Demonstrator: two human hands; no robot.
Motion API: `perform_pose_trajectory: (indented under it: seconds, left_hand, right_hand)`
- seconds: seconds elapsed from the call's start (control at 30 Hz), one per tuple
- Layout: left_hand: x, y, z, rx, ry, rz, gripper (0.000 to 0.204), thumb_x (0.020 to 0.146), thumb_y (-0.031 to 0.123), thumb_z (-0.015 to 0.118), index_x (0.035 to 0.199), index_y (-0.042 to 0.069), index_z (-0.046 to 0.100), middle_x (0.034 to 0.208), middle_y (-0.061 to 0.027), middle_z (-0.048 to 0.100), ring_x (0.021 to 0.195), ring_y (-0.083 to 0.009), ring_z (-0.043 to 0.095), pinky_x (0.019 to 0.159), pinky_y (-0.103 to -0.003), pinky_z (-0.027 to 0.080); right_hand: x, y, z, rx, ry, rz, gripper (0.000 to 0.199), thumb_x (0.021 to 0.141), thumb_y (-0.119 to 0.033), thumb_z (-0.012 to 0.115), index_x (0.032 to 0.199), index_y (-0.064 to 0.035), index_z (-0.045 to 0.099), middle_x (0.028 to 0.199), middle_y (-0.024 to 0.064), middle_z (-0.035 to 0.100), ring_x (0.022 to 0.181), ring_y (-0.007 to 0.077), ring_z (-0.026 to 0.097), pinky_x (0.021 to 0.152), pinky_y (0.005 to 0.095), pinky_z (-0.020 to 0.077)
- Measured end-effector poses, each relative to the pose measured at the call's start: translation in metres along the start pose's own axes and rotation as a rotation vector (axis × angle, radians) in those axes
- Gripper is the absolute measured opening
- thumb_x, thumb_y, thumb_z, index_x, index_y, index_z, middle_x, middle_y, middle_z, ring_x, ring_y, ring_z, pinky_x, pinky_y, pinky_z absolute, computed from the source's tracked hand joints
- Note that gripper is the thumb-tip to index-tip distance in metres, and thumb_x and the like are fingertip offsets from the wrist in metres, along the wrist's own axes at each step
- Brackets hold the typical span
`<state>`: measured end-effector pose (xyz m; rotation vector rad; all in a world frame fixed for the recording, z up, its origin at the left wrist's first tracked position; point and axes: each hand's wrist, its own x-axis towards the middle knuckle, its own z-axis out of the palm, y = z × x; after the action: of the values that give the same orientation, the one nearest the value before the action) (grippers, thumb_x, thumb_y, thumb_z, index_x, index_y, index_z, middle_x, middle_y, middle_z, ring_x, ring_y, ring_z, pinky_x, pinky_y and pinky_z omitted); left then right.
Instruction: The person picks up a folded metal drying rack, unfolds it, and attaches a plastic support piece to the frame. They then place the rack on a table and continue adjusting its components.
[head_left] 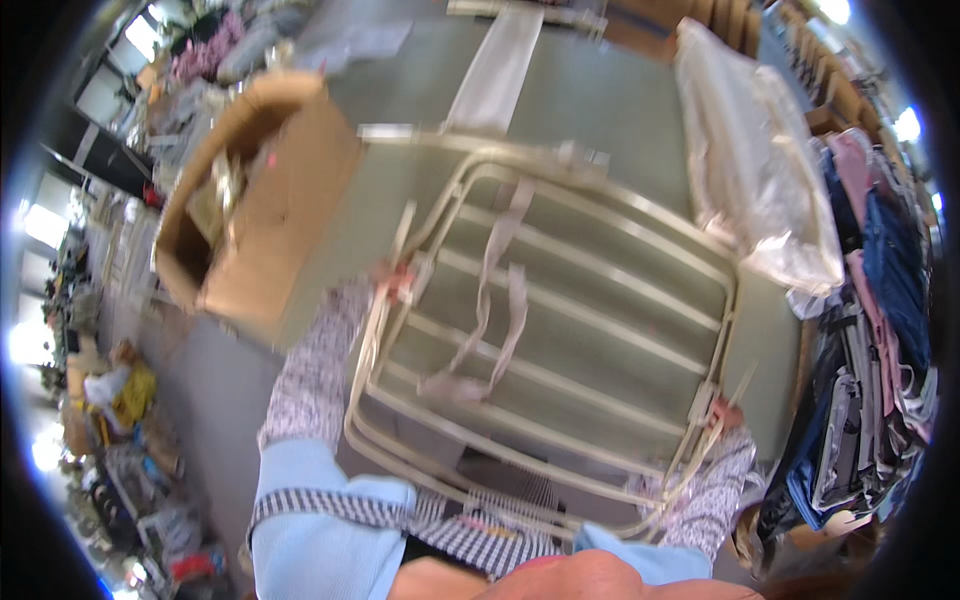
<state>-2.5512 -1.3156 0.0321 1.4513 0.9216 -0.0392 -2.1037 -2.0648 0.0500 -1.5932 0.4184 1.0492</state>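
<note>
Two hands grip a cream metal frame (560, 330) held over the green table (620, 100); its long axis runs upper-left to lower-right, rungs crosswise. Left hand (393, 282) closed around left rail. Right hand (725, 413) closed around right corner. Cardboard box (260, 210) just left.

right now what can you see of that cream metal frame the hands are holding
The frame is a rack of pale cream tubing, an outer loop with rounded corners and several straight crossbars. It looks like painted metal, blurred in places. It lies tilted over the grey-green table, its near edge toward the person. A beige strap hangs loosely over the bars. The left hand grips its left side rail and the right hand grips its right corner.
</note>
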Motion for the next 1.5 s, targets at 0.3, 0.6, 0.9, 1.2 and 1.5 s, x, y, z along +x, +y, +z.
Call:
perform_pose_trajectory:
  seconds: [0.3,0.6,0.9,1.2,1.5]
  left_hand:
    - [-0.060,0.027,0.033,0.326,0.320,0.088,0.057,0.081,0.037,0.072,0.122,0.002,0.055,0.100,-0.0078,0.065,0.077,-0.0148,0.061,0.071,-0.028,0.053]
    - [-0.196,-0.031,0.038,0.638,0.336,-0.101,0.039,0.090,0.039,0.058,0.107,0.004,0.065,0.097,-0.0112,0.068,0.089,-0.0184,0.064,0.079,-0.033,0.050]
    - [-0.219,-0.066,0.070,0.012,0.267,-0.238,0.031,0.096,0.034,0.051,0.109,0.008,0.061,0.076,0.0005,0.061,0.047,-0.0048,0.045,0.043,-0.022,0.040]
    - [-0.219,-0.021,0.038,-0.447,0.004,-0.308,0.036,0.097,0.034,0.046,0.108,0.002,0.058,0.090,-0.0079,0.066,0.059,-0.0112,0.059,0.049,-0.026,0.050]
    - [-0.215,-0.050,0.110,0.591,0.668,0.063,0.039,0.090,0.027,0.050,0.123,0.007,0.052,0.096,-0.0177,0.066,0.085,-0.0333,0.066,0.076,-0.042,0.054]
  right_hand:
    - [-0.001,0.019,0.018,-0.145,0.410,-0.257,0.043,0.082,-0.042,0.071,0.110,-0.0117,0.060,0.076,0.0022,0.060,0.050,0.0120,0.049,0.041,0.0274,0.0392]
    - [0.046,0.032,-0.074,-0.636,0.713,-0.662,0.062,0.081,-0.054,0.065,0.116,-0.0031,0.058,0.099,0.0125,0.064,0.087,0.0243,0.061,0.073,0.0347,0.0512]
    - [-0.124,0.035,0.283,-0.636,0.098,-0.946,0.029,0.086,-0.015,0.062,0.113,-0.0052,0.062,0.110,0.0126,0.062,0.105,0.0242,0.057,0.093,0.0355,0.0435]
    - [-0.237,0.118,0.414,-1.002,-0.962,-0.165,0.037,0.092,-0.037,0.056,0.109,-0.0045,0.060,0.087,0.0114,0.065,0.081,0.0205,0.061,0.076,0.0332,0.0485]
    - [-0.270,0.006,0.423,-1.126,-0.914,-0.172,0.026,0.097,-0.026,0.048,0.104,-0.0037,0.059,0.077,0.0014,0.054,0.073,0.0098,0.049,0.068,0.0256,0.0429]
